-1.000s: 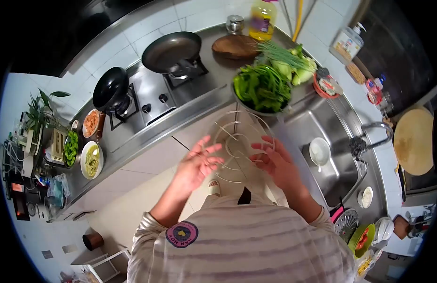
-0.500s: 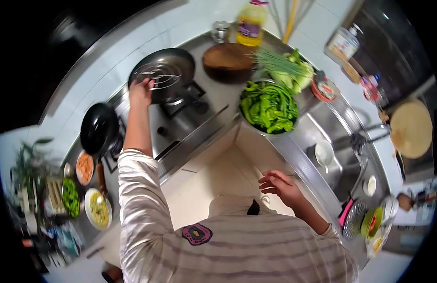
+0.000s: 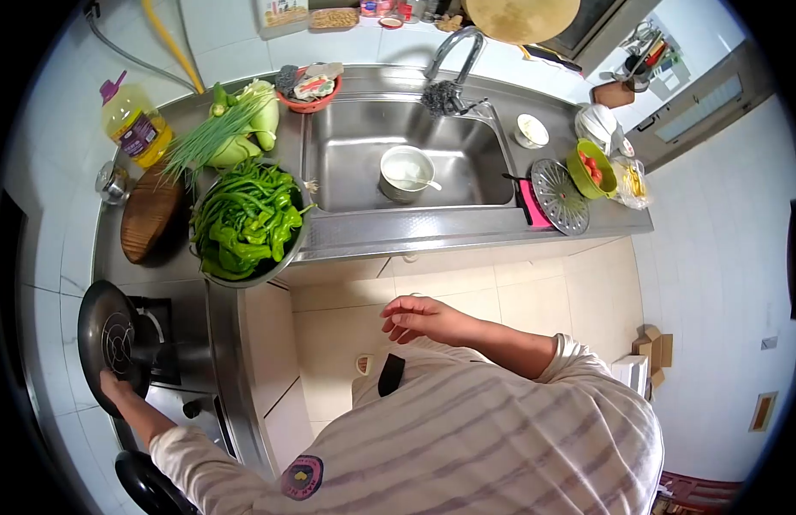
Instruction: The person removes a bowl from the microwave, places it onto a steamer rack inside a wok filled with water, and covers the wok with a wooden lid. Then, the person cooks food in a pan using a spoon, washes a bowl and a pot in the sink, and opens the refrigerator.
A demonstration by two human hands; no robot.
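Observation:
At the far left, my left hand (image 3: 116,388) is closed at the near edge of a round wire steaming rack (image 3: 117,341), which overlaps the dark wok (image 3: 92,322) on the stove. Part of that hand's fingers is hidden. My right hand (image 3: 425,319) hangs in front of my body over the floor, fingers loosely bent and apart, holding nothing. A metal bowl (image 3: 259,276) heaped with green peppers and long beans (image 3: 243,219) stands on the counter corner beyond the stove. Beside it a round wooden board (image 3: 151,215) rests on the counter.
The steel sink (image 3: 467,146) holds a small pot (image 3: 405,176) with a spoon. An oil bottle (image 3: 139,129), pale green vegetables (image 3: 261,116) and a red basket (image 3: 310,105) line the back. A pink-edged grater (image 3: 535,204), metal strainer (image 3: 559,196) and green bowl (image 3: 591,172) stand right.
My view has swung to the right, bringing the sink to the middle and the stove to the left edge. My left hand stays at the rack over the wok; my right hand remains raised.

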